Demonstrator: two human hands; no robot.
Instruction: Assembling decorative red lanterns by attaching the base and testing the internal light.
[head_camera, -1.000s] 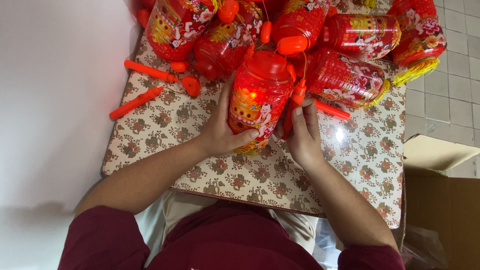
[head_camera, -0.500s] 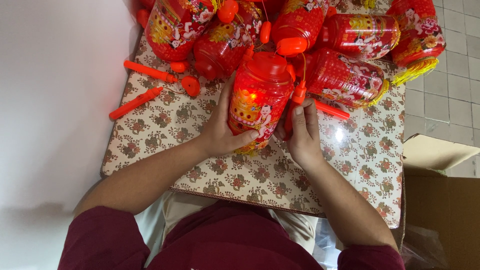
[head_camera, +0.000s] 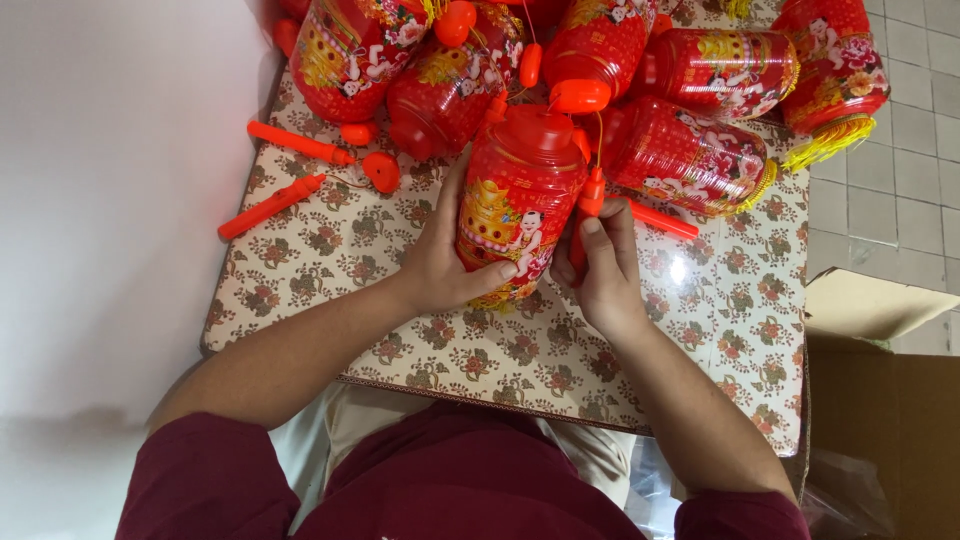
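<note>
The left hand (head_camera: 445, 268) wraps around a red printed plastic lantern (head_camera: 515, 200) at the tabletop's (head_camera: 700, 330) middle, steadying it upright. The right hand (head_camera: 600, 270) pinches an orange handle stick (head_camera: 585, 225) against the lantern's right side. More lanterns (head_camera: 700, 150) pile at the far edge; loose sticks (head_camera: 270, 205) lie far left.

You have a red plastic lantern (head_camera: 515, 205) standing nearly upright on the flowered surface (head_camera: 560, 350), leaning slightly toward the top of the view. Its ribbed, translucent body carries gold and multicoloured printed figures, with a plain red cap on top. An orange-red handle stick (head_camera: 588, 215) lies against its right side, joined to the cap by a thin cord.
</note>
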